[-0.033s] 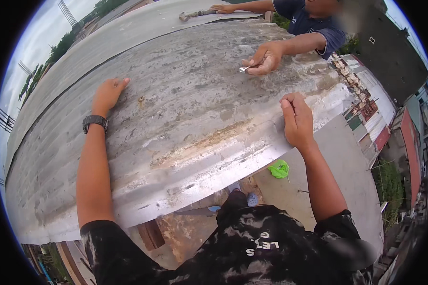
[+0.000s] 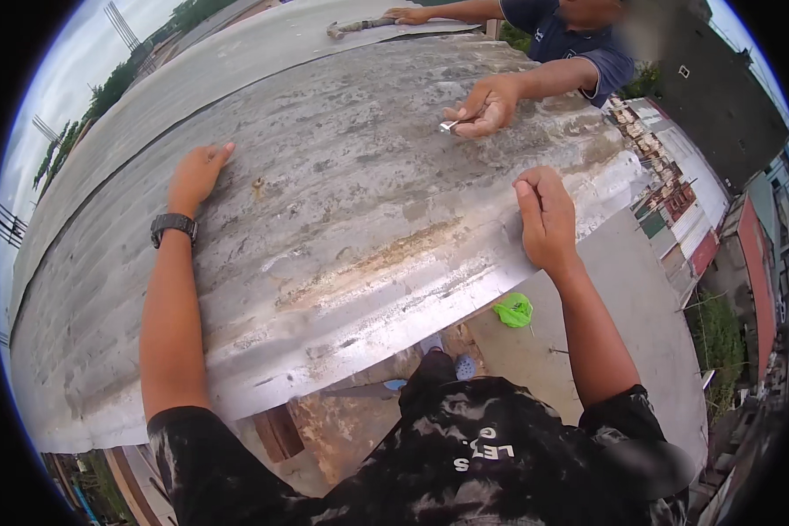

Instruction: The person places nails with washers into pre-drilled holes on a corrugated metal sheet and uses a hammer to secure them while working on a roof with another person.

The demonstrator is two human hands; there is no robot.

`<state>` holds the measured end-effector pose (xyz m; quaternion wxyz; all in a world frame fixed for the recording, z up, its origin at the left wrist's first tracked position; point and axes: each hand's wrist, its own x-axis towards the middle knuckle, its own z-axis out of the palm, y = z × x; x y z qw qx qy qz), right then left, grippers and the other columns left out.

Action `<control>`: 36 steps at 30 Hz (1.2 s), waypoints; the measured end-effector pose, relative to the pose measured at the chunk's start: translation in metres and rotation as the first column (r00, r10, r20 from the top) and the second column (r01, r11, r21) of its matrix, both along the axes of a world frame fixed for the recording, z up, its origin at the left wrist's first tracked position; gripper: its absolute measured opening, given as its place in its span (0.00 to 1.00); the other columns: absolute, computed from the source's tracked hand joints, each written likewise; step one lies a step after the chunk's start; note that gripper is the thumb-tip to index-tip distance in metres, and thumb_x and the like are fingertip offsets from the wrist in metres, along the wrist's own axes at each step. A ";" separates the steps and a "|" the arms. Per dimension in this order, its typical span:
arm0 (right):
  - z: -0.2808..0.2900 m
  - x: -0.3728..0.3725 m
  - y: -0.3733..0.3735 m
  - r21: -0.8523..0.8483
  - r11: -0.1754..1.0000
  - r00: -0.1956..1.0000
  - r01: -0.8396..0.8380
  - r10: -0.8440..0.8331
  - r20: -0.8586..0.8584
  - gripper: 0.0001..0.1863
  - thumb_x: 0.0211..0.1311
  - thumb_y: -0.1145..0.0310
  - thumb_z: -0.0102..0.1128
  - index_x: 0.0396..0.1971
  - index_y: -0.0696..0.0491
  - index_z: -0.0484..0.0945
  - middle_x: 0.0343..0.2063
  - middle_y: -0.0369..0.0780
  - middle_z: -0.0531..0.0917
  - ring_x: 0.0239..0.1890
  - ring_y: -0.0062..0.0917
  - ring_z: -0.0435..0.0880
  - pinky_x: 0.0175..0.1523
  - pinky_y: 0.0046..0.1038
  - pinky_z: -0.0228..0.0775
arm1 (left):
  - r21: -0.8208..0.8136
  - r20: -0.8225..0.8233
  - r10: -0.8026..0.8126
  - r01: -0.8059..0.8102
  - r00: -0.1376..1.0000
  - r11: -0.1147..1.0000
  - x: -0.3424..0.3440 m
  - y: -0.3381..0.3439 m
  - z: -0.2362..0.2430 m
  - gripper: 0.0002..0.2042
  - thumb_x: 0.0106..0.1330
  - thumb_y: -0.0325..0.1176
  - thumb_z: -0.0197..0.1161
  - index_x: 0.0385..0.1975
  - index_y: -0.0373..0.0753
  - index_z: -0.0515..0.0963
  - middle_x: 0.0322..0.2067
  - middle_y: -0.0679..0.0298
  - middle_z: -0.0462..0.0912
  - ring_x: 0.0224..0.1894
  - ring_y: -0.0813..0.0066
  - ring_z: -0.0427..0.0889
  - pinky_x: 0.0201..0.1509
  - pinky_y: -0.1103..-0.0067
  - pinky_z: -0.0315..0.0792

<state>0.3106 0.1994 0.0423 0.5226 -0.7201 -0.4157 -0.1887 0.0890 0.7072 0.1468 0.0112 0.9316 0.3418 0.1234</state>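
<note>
My left hand [image 2: 197, 175] lies on the weathered grey corrugated sheet [image 2: 342, 202], fingers apart and slightly bent, below a small rusty spot. My right hand [image 2: 548, 215] is closed near the sheet's pale front edge; whatever its fingers hold, if anything, is hidden. Beyond it, a co-worker's hand [image 2: 491, 105] pinches a small shiny metal piece [image 2: 449, 126] over the sheet. The co-worker's other hand [image 2: 405, 16] rests at a hammer-like tool [image 2: 349, 28] on the smoother upper sheet [image 2: 237, 53].
The co-worker [image 2: 570, 44] leans in from the back right. Below the roof's edge are my feet, brown boards [image 2: 280, 425], a bright green bag [image 2: 514, 309] and a concrete surface [image 2: 631, 324]. Lower rooftops [image 2: 706, 210] lie to the right, with rebar [image 2: 123, 26] upper left.
</note>
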 end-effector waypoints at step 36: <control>0.124 -0.007 0.137 -0.250 0.782 0.812 -0.571 0.493 -0.312 0.22 0.68 0.50 0.71 0.45 0.55 0.89 0.31 0.34 0.87 0.30 0.19 0.82 0.38 0.23 0.76 | -0.662 0.531 -0.235 0.571 0.814 0.486 0.033 -0.199 0.006 0.16 0.79 0.48 0.60 0.33 0.43 0.76 0.23 0.78 0.69 0.17 0.93 0.57 0.20 0.86 0.47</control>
